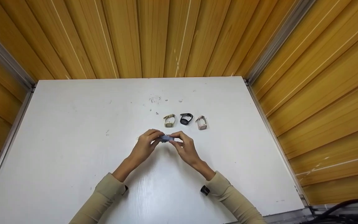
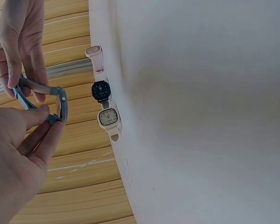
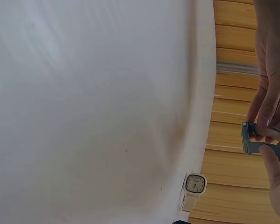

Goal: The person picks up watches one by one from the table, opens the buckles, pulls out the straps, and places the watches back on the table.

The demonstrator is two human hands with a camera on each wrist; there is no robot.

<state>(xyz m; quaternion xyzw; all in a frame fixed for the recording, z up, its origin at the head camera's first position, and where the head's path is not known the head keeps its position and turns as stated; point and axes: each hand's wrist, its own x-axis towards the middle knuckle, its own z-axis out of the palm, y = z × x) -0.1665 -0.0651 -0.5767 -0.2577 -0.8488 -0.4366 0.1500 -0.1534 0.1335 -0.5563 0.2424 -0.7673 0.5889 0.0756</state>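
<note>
A blue wristwatch (image 1: 167, 138) is held up between both hands over the table, its strap bent into a loop. My left hand (image 1: 144, 144) pinches it near the case with thumb and fingers; the left wrist view shows the case (image 2: 62, 105) edge-on. On the other side, my right hand (image 1: 186, 147) pinches the strap between thumb and fingers. Fingers partly cover the strap in the right wrist view. Just beyond the hands, a cream watch (image 1: 169, 121), a black watch (image 1: 185, 119) and a pink watch (image 1: 202, 123) stand in a row, straps looped.
The white table (image 1: 73, 140) bears dark scuffs beyond the watches. Wood-look panels (image 1: 154, 37) and metal rails (image 1: 272, 40) border it at the back and sides. A dark cable (image 1: 346, 203) lies by the near right corner.
</note>
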